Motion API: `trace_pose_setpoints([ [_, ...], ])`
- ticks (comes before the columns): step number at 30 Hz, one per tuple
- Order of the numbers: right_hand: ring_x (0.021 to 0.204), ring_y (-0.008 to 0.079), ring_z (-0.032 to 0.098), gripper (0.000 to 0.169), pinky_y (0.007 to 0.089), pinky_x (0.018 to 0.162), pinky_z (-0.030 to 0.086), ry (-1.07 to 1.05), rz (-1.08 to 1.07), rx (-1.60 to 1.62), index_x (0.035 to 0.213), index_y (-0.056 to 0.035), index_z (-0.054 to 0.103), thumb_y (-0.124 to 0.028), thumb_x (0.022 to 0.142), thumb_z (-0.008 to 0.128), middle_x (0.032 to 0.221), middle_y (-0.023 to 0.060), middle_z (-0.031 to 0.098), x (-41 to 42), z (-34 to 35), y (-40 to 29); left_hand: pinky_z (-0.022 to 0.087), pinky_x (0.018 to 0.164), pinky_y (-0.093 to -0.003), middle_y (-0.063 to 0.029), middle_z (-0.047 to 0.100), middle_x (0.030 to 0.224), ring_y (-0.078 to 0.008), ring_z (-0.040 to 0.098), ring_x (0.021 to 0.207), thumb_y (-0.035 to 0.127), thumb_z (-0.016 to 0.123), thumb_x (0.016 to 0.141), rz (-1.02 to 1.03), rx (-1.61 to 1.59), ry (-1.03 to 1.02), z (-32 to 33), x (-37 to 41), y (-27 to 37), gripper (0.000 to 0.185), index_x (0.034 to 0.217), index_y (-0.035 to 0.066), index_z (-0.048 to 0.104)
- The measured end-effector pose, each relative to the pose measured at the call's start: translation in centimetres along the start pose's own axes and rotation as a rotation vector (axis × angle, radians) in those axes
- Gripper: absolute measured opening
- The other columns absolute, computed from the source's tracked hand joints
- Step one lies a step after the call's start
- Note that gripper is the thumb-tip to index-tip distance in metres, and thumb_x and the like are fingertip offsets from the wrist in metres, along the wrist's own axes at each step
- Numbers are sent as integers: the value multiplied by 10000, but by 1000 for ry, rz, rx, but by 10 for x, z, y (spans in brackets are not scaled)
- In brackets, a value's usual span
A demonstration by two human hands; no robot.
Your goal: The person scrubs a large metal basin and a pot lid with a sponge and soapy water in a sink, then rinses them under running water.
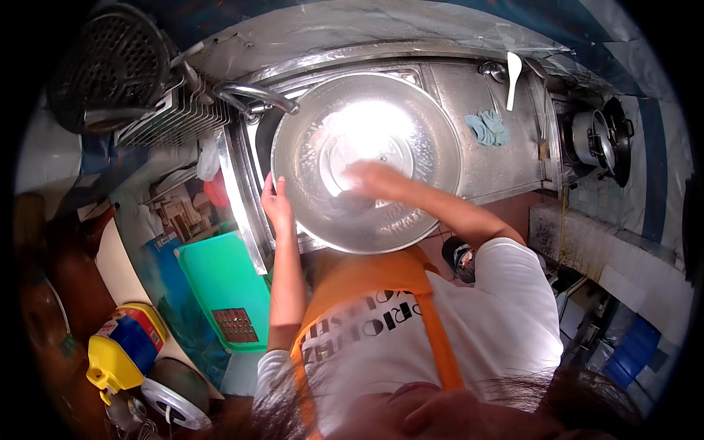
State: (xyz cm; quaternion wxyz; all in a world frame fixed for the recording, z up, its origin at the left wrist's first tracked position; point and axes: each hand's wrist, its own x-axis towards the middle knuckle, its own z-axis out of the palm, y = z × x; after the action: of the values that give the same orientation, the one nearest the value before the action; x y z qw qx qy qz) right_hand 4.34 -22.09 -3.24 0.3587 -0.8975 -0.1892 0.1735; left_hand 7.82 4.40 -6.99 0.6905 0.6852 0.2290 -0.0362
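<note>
A large, wide metal basin (308,220) rests over the sink, tilted or level I cannot tell, with bright glare across its inside. At its left rim is my left hand (278,206), thumb on the near side and fingers along the outer edge. My right hand (374,179) reaches down into the basin, blurred by motion. A dark smear lies just below its fingers; whether that is a scrubber, a shadow or a reflection cannot be made out. The curved chrome faucet (264,96) ends beside the basin's upper left rim.
Right of the basin, the steel counter (489,170) bears a light-blue cloth (488,128) and a white spatula-like utensil (513,80). A wire dish rack (176,118) stands left. Pots (588,137) sit far right. Below left are a green board (214,275) and a yellow jug (118,349).
</note>
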Motion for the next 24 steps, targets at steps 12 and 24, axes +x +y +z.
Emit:
trace_pose_setpoints([
  [12,1020,333,647,205,453,870,515,-20,432,-444,985,-67,639,-217,849,665,1044,149,658,-2,-41,82,482,860,-260,-113,674,1121,-143,626,953,77,594,948,59,21,-55,-4,12,-18,401,1318,-66,540],
  [24,865,348,689,151,446,798,538,-1,359,-504,859,-46,693,-95,799,563,892,195,698,7,-21,112,486,846,-259,-105,689,1076,-133,629,921,51,610,928,34,20,-25,0,10,-15,354,1263,-59,589],
])
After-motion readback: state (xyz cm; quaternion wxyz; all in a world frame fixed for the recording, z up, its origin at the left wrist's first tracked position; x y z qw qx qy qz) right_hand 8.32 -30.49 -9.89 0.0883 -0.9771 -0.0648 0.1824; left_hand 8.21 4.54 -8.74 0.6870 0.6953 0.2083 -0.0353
